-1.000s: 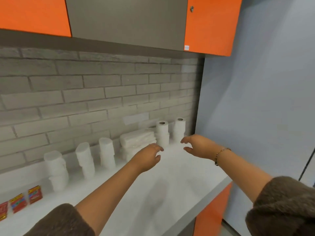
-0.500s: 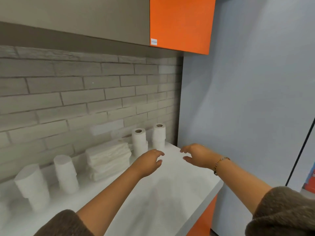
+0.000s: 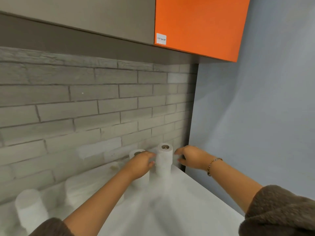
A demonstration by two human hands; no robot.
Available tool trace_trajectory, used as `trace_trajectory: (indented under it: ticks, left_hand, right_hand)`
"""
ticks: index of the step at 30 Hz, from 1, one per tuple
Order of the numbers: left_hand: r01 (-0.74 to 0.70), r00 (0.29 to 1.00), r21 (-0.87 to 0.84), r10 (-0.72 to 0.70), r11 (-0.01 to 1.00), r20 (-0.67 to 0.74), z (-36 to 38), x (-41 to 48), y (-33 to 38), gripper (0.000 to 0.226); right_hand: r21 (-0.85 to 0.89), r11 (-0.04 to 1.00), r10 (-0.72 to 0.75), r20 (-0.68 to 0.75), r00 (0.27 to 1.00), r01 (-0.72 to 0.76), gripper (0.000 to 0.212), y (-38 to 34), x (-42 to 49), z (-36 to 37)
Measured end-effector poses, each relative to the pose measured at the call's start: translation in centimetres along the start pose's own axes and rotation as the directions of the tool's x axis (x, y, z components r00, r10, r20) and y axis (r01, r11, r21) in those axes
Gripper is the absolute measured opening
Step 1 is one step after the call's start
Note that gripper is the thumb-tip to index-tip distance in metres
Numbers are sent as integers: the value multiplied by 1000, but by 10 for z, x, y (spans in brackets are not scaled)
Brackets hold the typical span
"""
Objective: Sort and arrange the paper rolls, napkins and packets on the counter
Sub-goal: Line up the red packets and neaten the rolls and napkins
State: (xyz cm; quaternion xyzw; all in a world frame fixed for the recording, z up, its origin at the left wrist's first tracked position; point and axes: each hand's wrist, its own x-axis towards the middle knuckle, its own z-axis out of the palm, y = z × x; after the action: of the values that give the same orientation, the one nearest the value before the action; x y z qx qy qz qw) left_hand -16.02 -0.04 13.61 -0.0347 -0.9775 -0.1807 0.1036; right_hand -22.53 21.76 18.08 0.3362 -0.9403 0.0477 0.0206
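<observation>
Hands flank the tall white paper-roll stack (image 3: pixel 164 161), seemingly two rolls one on the other with a brown cardboard core showing at the top. It stands on the white worktop (image 3: pixel 184 206) in the far right corner, close to the grey brick-pattern wall (image 3: pixel 102 108) and the pale blue side wall (image 3: pixel 255 116). The left hand (image 3: pixel 140 165) lies against the stack's left side, fingers loosely bent and touching the paper. Whether it actually grips I cannot tell, and it hides most of a second white paper roll (image 3: pixel 135 152) just behind it. The right hand (image 3: pixel 191 157) is relaxed and holds nothing, its fingertips (image 3: pixel 176 152) just short of the stack's right side.

The step looks like taking this stack between both palms. I would press low as well as high, so the lower roll comes along and the upper one cannot slide off. Squeeze gently, since soft paper dents. The neighbouring roll stands very close, so lift straight up before shifting sideways. Blurred white folded napkins (image 3: pixel 81 186) lie further left.
</observation>
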Motion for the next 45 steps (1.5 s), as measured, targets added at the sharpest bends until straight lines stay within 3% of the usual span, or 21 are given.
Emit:
trace_trajectory:
  ticks: [10, 18, 21, 25, 29, 32, 36, 41, 45]
  left_hand:
    - [142, 990, 33, -143, 989, 17, 15, 20, -30, 41]
    - [307, 951, 31, -306, 951, -36, 34, 52, -29, 45]
    - [371, 926, 9, -369, 929, -84, 43, 72, -19, 43]
    - [453, 870, -77, -459, 888, -181, 60, 79, -10, 44]
    - [523, 721, -355, -625, 775, -300, 82, 69, -7, 46]
    - [576, 592, -494, -749, 651, -297, 97, 62, -4, 49]
    - [596, 565, -561, -796, 575, -216, 120, 57, -10, 41]
    - [614, 464, -694, -883, 375, -67, 148, 58, -33, 67]
    - [554, 436, -787, -900, 272, -4, 158, 65, -47, 82]
  right_hand:
    - [93, 986, -146, 34, 989, 142, 36, 28, 78, 45]
    - [116, 929, -356, 27, 934, 351, 39, 70, 137, 59]
    - [120, 905, -406, -42, 913, 408, 39, 94, 159, 57]
    - [267, 864, -390, -179, 903, 426, 28, 120, 179, 68]
    - [485, 786, -307, -234, 922, 385, 38, 140, 188, 97]
    - [649, 711, -200, -180, 963, 269, 53, 150, 187, 119]
    - [769, 631, -119, -36, 992, 104, 68, 157, 184, 150]
    - [854, 520, -102, 84, 991, -19, 80, 159, 178, 177]
    - [891, 447, -111, 140, 984, -76, 93, 152, 184, 191]
